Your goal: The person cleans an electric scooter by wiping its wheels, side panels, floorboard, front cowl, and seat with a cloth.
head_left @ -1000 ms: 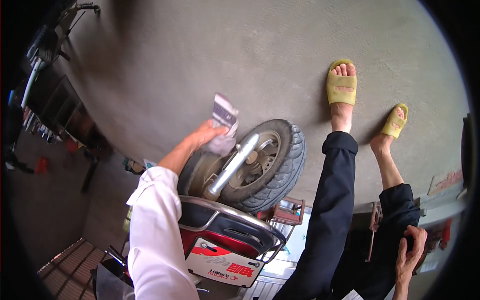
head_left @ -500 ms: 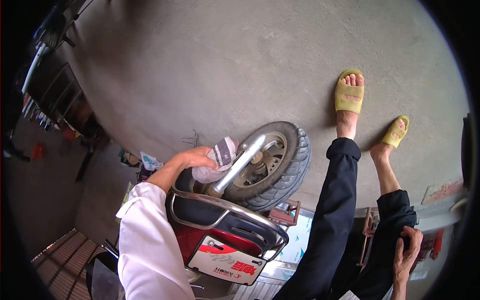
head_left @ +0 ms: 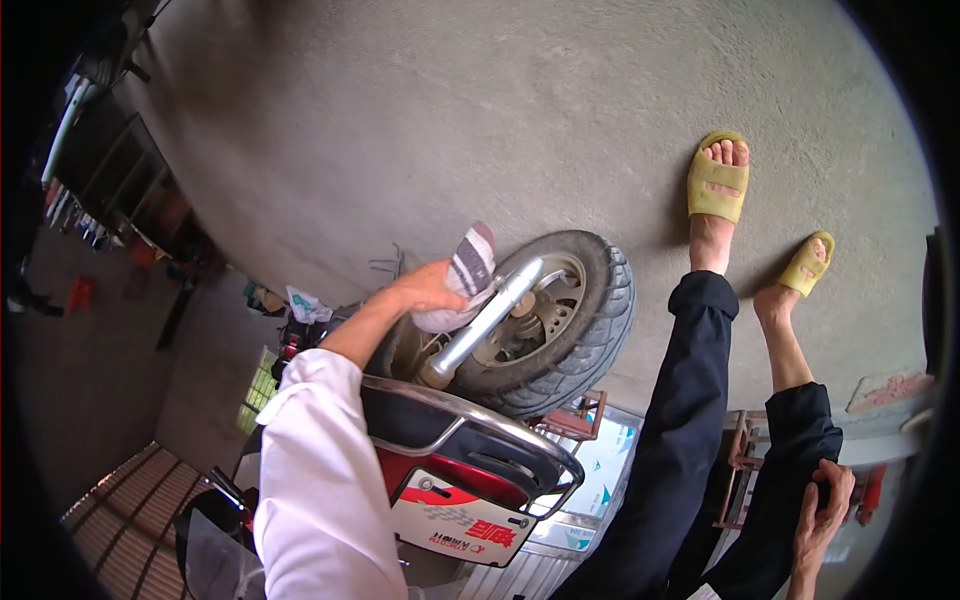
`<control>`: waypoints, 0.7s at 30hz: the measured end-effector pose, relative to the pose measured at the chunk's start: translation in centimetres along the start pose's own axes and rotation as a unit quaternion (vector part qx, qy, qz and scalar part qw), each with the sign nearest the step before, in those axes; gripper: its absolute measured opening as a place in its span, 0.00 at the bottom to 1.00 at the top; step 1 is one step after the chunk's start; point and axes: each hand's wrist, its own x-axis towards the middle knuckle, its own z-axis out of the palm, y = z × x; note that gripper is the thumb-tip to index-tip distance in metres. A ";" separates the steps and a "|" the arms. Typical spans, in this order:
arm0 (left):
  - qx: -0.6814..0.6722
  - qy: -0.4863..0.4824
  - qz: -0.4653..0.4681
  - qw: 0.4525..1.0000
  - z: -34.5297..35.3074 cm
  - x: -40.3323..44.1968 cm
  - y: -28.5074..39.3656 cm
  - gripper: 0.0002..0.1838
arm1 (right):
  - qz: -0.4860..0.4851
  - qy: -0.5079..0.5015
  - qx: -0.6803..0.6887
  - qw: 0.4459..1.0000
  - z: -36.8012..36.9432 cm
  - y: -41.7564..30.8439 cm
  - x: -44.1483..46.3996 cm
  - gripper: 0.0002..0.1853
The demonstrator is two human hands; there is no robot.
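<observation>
My left hand (head_left: 430, 287) is closed around a striped white and purple-grey cloth (head_left: 470, 262), pressed near the silver shock tube (head_left: 490, 325). That tube lies diagonally across the side of a treaded wheel (head_left: 600, 310). Just below the wheel are the chrome rail (head_left: 445, 398) and the dark and red rear end of a scooter, with a white and red plate (head_left: 455, 520) whose lettering appears upside down. At the lower right, my right hand (head_left: 825, 505) rests by the knee of the dark trousers, its fingers bent and apart, holding nothing.
Two feet in yellow slippers (head_left: 717, 188) stand on the concrete floor (head_left: 400, 120). Beyond the wheel is a reddish metal frame (head_left: 580, 420). Dark racks and vehicle parts line the left side, near a white bag (head_left: 307, 305) and a red object (head_left: 80, 293).
The cloth and my left hand first moved down toward the tube, then slightly up and right along it. My right hand stays by the knee. The view has shifted a little.
</observation>
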 end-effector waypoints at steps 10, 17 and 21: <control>0.148 0.148 -0.060 0.976 -2.6 2.8 -9.8 0.36 | -0.013 0.016 -0.030 0.999 -0.4 -0.4 1.4 0.19; 0.234 -0.043 -0.119 0.964 0.3 5.4 -15.9 0.37 | -0.021 0.012 0.013 1.000 2.7 -1.8 5.2 0.20; 0.157 -0.076 -0.101 0.980 -2.5 3.3 -14.2 0.30 | -0.033 0.056 0.115 0.991 8.5 -3.8 11.2 0.21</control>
